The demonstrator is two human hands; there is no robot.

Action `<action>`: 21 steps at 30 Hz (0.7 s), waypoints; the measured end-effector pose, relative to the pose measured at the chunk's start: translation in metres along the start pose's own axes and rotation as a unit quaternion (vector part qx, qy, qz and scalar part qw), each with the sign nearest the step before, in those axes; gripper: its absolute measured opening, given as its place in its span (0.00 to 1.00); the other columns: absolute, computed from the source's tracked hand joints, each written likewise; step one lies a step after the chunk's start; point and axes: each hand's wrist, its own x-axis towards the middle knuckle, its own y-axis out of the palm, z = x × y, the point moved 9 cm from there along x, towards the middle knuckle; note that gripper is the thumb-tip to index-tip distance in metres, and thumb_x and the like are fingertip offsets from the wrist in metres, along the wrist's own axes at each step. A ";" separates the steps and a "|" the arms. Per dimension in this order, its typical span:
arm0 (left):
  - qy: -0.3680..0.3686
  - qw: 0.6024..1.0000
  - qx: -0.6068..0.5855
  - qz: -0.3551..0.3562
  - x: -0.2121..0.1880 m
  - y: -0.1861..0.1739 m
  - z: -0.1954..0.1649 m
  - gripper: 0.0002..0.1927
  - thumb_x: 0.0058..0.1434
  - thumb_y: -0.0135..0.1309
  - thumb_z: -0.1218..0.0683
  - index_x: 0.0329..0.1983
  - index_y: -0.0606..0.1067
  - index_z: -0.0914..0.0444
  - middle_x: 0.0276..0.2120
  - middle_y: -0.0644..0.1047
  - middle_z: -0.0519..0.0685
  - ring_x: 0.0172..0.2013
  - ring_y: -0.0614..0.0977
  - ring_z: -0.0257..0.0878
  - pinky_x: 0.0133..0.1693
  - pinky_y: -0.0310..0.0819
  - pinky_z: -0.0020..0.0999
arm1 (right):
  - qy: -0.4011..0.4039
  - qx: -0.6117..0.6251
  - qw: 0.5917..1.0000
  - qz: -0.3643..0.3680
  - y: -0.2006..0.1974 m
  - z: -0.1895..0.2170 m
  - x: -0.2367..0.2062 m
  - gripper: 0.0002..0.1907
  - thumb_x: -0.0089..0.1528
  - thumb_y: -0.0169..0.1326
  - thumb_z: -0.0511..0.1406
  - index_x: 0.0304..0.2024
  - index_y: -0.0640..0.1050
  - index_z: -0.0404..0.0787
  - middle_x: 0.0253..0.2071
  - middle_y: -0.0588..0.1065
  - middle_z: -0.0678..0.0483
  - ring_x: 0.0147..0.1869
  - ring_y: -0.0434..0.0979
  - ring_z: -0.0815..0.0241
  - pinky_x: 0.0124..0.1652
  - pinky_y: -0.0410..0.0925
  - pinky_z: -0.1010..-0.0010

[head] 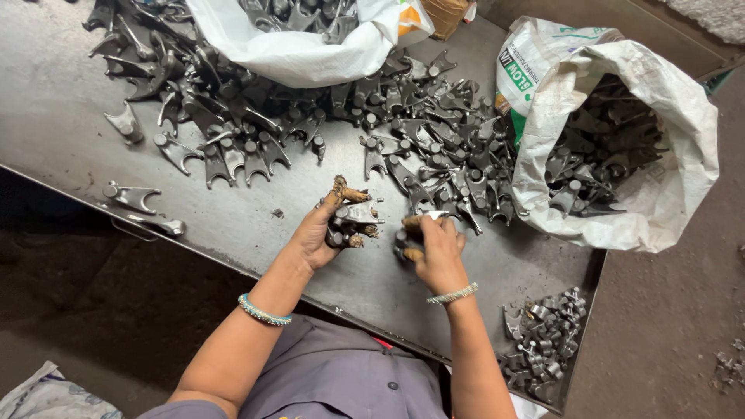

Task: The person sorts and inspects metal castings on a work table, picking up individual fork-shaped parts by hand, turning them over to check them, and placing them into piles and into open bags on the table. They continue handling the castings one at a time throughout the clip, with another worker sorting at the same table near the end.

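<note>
A dark metal work table (70, 116) is seen from above, with both of the person's hands held over its near middle. The left hand (322, 229) is turned palm inward, and its fingers are curled closed around a grey forked metal part (355, 216); the index finger is raised and points away from the body, while the remaining fingertips wrap the underside of the part. The right hand (436, 247) is positioned just beside the left, knuckles up, with its fingers closed narrowly on a second forked metal part (405, 242), of which only a small portion is visible past the fingertips. The two held parts are near each other but are not seen to touch. Both hands are stained dark, and a beaded bangle is worn on each wrist. Directly beyond the hands, a large loose pile of forked parts (434, 155) is spread across the table, thinning out toward the left into single pieces laid flat. A white woven sack (660, 202) is placed at the right edge of the table, its mouth rolled open and its interior filled with the same parts. A second white sack (303, 54) is lying at the far edge, also containing parts. A smaller heap of lighter parts (543, 334) is gathered at the near right corner of the table.
</note>
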 end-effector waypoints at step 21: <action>-0.043 0.995 0.089 -0.004 0.006 0.010 0.052 0.21 0.64 0.58 0.46 0.56 0.73 0.59 0.42 0.81 0.51 0.41 0.86 0.46 0.33 0.84 0.42 | 0.130 0.593 0.782 -0.141 -0.008 -0.100 -0.052 0.14 0.58 0.57 0.19 0.43 0.73 0.35 0.42 0.78 0.50 0.47 0.81 0.60 0.47 0.74 0.71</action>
